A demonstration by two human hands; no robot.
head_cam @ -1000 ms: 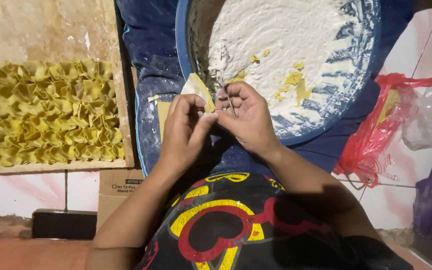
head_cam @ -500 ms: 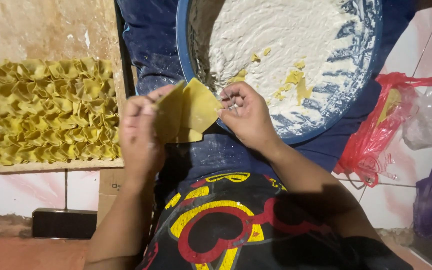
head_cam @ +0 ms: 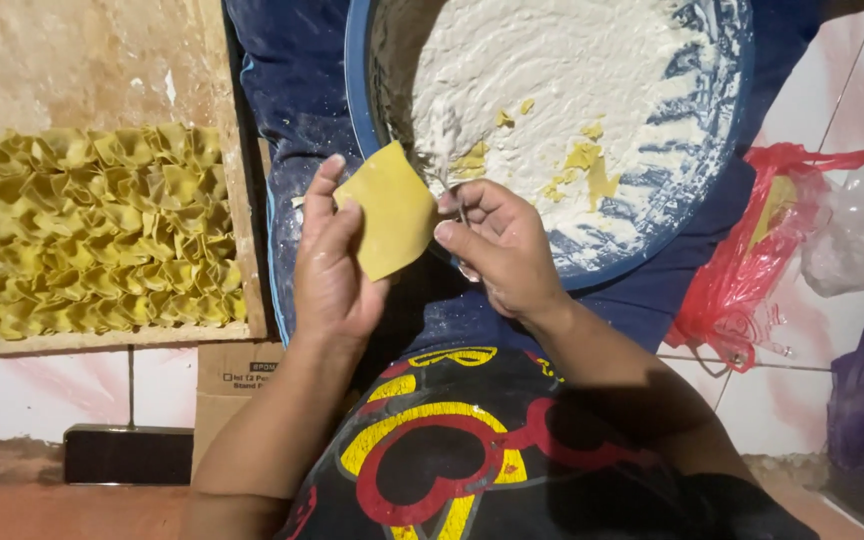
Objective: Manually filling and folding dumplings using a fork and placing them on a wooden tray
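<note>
Head view: a yellow square dough wrapper [head_cam: 392,208] is being held flat across the fingers of the left hand [head_cam: 337,270]. Just beside it, the right hand [head_cam: 502,250] is being kept curled around a thin metal utensil [head_cam: 460,210], under the floured blue basin [head_cam: 552,130].

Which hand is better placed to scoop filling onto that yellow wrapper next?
Right, probably. The right hand grips a small utensil beside the blue bowl of white filling, while the left hand is occupied holding the yellow wrapper flat.

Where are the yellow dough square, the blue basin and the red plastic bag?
yellow dough square [head_cam: 393,212], head view, middle of its flat face
blue basin [head_cam: 652,242], head view, lower right rim
red plastic bag [head_cam: 732,290], head view, crumpled middle
</note>
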